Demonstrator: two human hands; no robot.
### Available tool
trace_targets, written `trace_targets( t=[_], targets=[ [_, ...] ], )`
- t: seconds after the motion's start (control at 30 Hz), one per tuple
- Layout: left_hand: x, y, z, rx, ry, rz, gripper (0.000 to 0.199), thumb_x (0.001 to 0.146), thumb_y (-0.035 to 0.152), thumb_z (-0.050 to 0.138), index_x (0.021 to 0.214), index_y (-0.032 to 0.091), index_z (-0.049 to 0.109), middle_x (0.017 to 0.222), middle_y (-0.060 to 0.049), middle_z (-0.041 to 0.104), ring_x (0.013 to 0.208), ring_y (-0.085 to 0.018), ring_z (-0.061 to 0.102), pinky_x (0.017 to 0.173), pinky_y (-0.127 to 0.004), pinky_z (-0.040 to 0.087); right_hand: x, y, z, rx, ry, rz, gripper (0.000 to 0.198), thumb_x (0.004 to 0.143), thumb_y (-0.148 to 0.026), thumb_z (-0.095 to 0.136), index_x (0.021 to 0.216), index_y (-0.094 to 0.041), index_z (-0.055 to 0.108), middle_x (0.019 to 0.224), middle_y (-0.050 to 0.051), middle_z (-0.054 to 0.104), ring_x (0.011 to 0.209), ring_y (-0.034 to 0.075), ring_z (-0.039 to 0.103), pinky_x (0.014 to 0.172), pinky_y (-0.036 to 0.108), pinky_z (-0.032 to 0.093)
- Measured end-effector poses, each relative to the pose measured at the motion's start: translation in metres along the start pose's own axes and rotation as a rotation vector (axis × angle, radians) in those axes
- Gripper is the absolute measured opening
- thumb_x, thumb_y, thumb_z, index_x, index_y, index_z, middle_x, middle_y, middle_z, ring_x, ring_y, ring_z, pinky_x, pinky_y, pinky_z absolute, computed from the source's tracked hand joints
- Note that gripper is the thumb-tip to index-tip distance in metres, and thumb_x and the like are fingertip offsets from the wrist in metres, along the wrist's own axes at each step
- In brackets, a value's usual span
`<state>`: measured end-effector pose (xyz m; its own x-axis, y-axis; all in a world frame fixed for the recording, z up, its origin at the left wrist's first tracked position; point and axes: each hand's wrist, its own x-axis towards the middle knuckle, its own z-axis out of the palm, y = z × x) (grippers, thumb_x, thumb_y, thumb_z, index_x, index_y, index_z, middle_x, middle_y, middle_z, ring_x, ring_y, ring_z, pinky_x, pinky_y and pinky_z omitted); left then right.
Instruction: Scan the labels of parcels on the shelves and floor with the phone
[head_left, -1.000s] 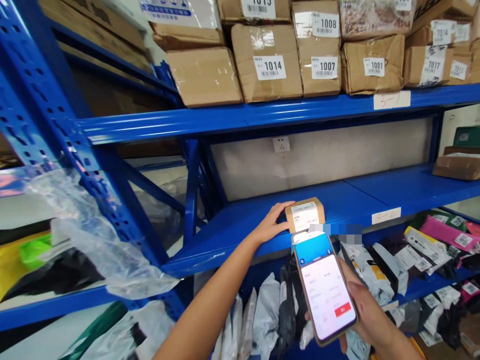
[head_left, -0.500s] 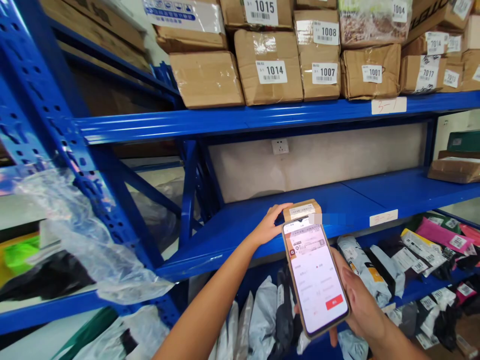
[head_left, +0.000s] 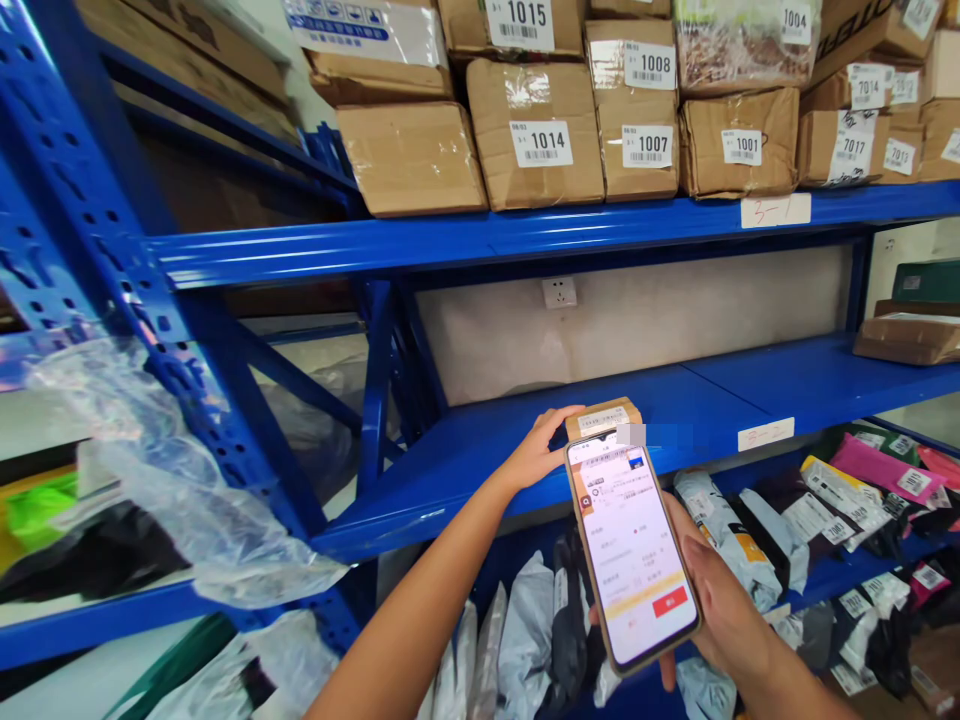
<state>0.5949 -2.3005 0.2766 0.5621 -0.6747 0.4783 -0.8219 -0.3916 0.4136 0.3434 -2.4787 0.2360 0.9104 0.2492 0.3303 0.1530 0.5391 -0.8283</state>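
At the front edge of the middle blue shelf (head_left: 465, 455) is a small cardboard box (head_left: 600, 418), a white label (head_left: 602, 422) facing up. The left hand (head_left: 540, 448) comes to it from the left, fingers grasping its left end. The box's lower part is hidden, so I cannot say for certain whether it rests on the shelf or is held just above.

The right hand (head_left: 709, 590) grips a phone (head_left: 637, 560) from behind and along its right edge, fingers wrapped around it. The phone stands just in front of the box, overlapping it in view; its lit screen has a red button (head_left: 670, 602) near the bottom.

On the upper shelf (head_left: 315, 258) above, cardboard cartons (head_left: 544, 145) sit side by side, labels reading 1014, 1007 and 1001 among them. A wall socket (head_left: 559, 292) shows between the two shelves. Grey mailing bags (head_left: 529, 620) stand below the middle shelf, and clear plastic wrap (head_left: 161, 475) hangs at the left by the rack's upright (head_left: 169, 315).
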Motion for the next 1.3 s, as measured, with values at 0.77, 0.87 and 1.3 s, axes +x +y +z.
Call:
trace_targets(
  t=[0.77,0.87,1.3],
  targets=[
    [0.003,-0.019,0.006,-0.095,0.224,-0.155,0.074,0.071,0.029,0.048,0.145,0.022,0.042,0.127,-0.008,0.057,0.119,-0.025,0.049,0.113,-0.044,0.039,-0.003,0.005,-0.002,-0.173,0.035,0.033,0.085,0.075,-0.024,0.086,0.142,-0.028,0.034,0.110,0.008,0.077,0.077,0.022,0.077,0.043,0.019,0.053],
    [0.003,-0.016,0.006,-0.085,0.225,-0.149,0.073,0.070,0.029,0.047,0.143,0.022,0.043,0.126,-0.008,0.057,0.118,-0.025,0.049,0.113,-0.043,0.039,-0.003,0.005,-0.001,-0.175,0.055,0.054,0.090,0.074,-0.021,0.085,0.145,-0.027,0.029,0.107,0.008,0.078,0.078,0.022,0.077,0.044,0.019,0.054],
    [0.002,-0.011,0.004,-0.040,0.245,-0.110,0.065,0.074,0.026,0.045,0.138,0.022,0.050,0.119,-0.008,0.060,0.116,-0.026,0.051,0.110,-0.043,0.041,-0.004,0.007,-0.004,-0.171,0.046,0.050,0.102,0.074,-0.025,0.087,0.151,-0.028,0.022,0.112,0.011,0.077,0.084,0.026,0.079,0.045,0.022,0.055]
  ],
)
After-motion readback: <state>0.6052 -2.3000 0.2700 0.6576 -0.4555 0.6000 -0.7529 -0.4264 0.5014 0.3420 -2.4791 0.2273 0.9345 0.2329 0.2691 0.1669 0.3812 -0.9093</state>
